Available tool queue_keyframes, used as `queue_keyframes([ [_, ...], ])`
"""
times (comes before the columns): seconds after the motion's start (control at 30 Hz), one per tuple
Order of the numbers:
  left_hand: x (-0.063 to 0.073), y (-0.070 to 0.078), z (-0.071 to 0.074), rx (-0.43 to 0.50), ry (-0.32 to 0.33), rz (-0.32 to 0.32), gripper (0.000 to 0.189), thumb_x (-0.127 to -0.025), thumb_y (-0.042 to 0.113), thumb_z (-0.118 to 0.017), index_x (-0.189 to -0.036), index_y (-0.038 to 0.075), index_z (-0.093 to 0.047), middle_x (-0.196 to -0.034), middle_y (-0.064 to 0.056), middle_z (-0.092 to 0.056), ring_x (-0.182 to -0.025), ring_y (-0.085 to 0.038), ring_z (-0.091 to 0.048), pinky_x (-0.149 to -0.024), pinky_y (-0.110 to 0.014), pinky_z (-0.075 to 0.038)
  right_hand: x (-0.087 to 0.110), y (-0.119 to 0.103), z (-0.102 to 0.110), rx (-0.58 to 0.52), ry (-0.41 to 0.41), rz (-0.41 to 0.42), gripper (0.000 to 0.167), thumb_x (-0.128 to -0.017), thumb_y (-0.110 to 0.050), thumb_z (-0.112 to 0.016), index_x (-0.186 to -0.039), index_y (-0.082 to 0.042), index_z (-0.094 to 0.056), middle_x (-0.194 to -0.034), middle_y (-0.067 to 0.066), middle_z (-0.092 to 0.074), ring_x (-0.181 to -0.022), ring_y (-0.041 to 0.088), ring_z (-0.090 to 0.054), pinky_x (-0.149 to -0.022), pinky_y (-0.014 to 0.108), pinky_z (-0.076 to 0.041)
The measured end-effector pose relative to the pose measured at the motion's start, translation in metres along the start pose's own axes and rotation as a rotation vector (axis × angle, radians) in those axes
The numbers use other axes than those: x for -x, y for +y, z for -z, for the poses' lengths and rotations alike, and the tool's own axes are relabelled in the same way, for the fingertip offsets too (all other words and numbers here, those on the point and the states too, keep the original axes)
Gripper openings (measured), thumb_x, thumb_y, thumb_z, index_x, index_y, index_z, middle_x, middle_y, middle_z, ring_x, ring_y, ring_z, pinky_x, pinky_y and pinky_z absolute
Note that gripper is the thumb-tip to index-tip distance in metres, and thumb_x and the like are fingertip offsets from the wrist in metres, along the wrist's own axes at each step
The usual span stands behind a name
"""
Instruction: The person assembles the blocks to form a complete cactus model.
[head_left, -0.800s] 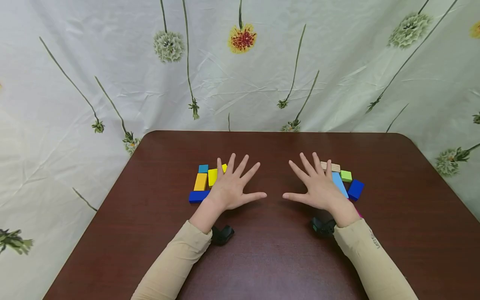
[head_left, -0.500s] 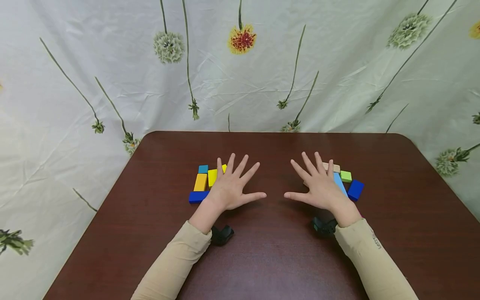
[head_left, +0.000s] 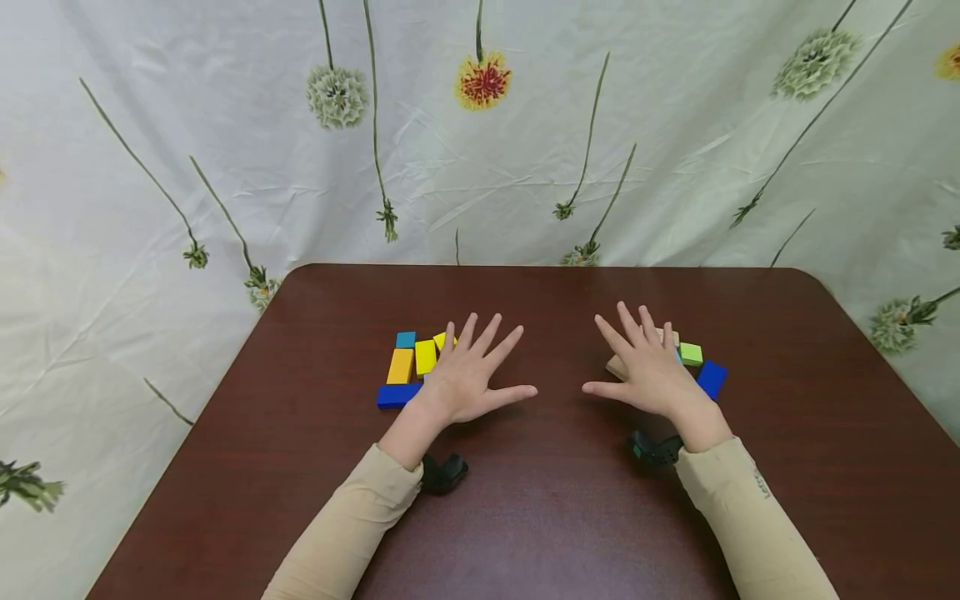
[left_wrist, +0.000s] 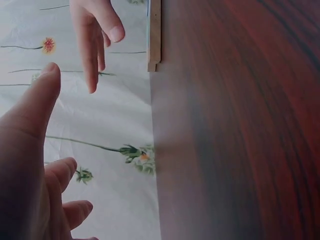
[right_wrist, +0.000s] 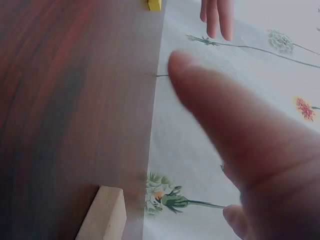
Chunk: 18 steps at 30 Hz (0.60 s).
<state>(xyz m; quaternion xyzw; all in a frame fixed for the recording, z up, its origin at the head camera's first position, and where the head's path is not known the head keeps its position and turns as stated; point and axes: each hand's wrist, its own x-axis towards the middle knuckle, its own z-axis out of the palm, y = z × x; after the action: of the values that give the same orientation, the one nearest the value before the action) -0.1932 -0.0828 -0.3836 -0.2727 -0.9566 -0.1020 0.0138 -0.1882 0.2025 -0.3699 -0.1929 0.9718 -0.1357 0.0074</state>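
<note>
My left hand (head_left: 465, 379) hovers above the table with fingers spread and nothing in it. Beneath and left of it lie an orange block (head_left: 401, 366), a dark blue block (head_left: 398, 396), a yellow block (head_left: 425, 357) and a small teal block (head_left: 406, 339). My right hand (head_left: 651, 371), also spread and holding nothing, is over a second group: a green block (head_left: 691, 354), a blue block (head_left: 712, 380) and plain wooden blocks, one of them (right_wrist: 105, 215) showing in the right wrist view. This hand hides part of that group.
The brown table (head_left: 555, 500) ends at a far edge before a white cloth (head_left: 675, 167) printed with flowers. Dark wrist cameras (head_left: 444, 473) hang under both wrists, above the tabletop.
My right hand has shifted right and slightly outward, uncovering part of a wooden block and covering more of the light blue one. The left hand has shifted barely right, showing more yellow.
</note>
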Motion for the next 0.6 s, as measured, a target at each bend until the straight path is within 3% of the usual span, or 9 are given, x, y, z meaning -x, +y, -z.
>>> queue_keyframes([
  [0.33, -0.001, 0.002, -0.004, 0.204, -0.007, -0.031, 0.084, -0.084, 0.075, -0.036, -0.151, 0.032, -0.012, -0.157, -0.003, -0.01, -0.142, -0.031, -0.005, -0.111, -0.054, -0.002, 0.0, 0.011, 0.003, -0.139, -0.033, -0.005, 0.097, -0.08, -0.049, -0.07, -0.151, -0.009, -0.018, -0.154, 0.022, -0.005, -0.138, 0.045, -0.006, -0.105, 0.063, -0.014],
  [0.6, -0.002, 0.001, -0.012, 0.424, -0.002, -0.043, 0.082, -0.086, 0.065, -0.048, -0.152, 0.026, -0.018, -0.155, -0.002, -0.017, -0.141, -0.026, -0.017, -0.111, -0.048, -0.017, 0.0, 0.021, 0.003, -0.193, -0.042, -0.019, 0.083, -0.085, -0.041, -0.067, -0.146, -0.001, -0.029, -0.149, 0.023, -0.026, -0.135, 0.041, -0.025, -0.104, 0.056, -0.027],
])
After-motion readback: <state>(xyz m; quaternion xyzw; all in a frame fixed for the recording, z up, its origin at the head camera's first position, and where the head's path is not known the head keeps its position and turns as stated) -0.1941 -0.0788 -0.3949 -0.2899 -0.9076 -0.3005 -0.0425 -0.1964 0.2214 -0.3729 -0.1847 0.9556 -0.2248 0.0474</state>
